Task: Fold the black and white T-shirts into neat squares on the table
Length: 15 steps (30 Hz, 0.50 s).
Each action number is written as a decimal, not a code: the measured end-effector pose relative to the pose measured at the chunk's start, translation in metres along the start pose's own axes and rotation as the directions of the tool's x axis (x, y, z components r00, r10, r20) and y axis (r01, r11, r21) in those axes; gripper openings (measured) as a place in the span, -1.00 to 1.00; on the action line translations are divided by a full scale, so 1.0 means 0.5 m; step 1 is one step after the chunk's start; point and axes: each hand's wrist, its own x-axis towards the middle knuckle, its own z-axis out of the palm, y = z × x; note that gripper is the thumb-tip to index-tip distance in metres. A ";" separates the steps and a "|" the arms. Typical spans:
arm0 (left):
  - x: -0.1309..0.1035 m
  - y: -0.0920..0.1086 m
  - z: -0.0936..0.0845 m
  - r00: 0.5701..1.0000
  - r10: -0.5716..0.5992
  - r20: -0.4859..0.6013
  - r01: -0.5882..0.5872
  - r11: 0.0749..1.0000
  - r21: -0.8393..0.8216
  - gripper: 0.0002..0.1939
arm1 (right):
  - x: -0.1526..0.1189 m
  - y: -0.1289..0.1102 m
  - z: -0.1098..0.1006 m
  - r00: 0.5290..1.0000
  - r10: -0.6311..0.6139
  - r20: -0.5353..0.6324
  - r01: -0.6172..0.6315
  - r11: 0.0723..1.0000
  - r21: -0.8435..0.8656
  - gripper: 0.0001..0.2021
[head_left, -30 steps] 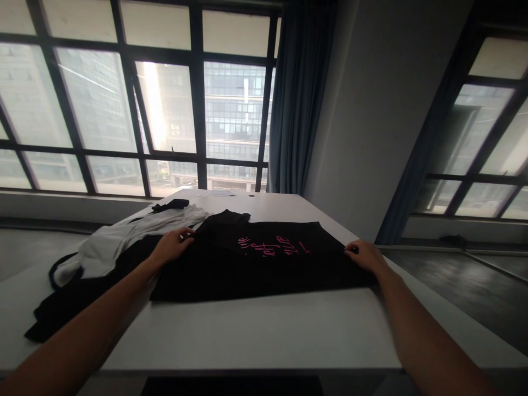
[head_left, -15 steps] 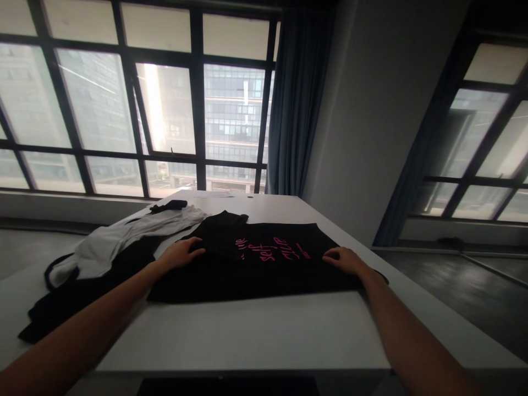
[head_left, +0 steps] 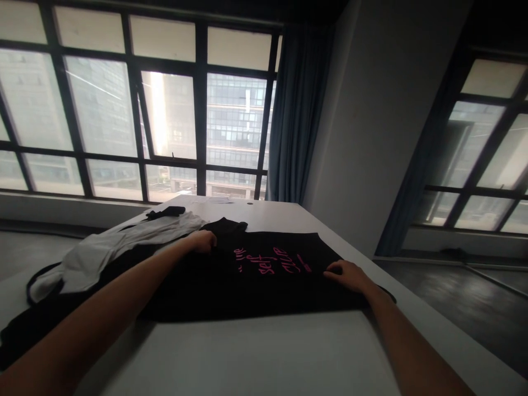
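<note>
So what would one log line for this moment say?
left hand: on black shirt, far edge | right hand: flat on shirt's right side | white garment: left | white table

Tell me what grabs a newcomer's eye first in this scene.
The pink lettering on the black shirt, spread at the middle of the white table. The left hand rests at the shirt's far left part, the right hand on its right edge. A white garment lies crumpled to the left.

A black T-shirt [head_left: 256,280] with pink lettering lies spread flat on the white table [head_left: 264,352].
</note>
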 end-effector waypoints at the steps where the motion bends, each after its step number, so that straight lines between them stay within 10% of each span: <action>1: 0.007 -0.003 -0.006 1.000 -0.001 -0.019 0.001 1.000 -0.001 -0.60 | -0.001 -0.003 -0.003 1.000 0.003 -0.010 -0.003 1.000 -0.005 -0.67; 8: 0.081 -0.021 0.012 0.995 -0.077 0.063 0.078 0.997 0.000 -0.64 | 0.026 -0.034 -0.012 0.997 -0.074 -0.032 0.072 0.996 -0.058 -0.68; 15: 0.188 -0.056 0.020 0.972 -0.220 -0.087 0.223 0.975 0.019 -0.54 | 0.179 -0.051 0.000 0.998 -0.059 0.036 0.064 0.986 -0.151 -0.69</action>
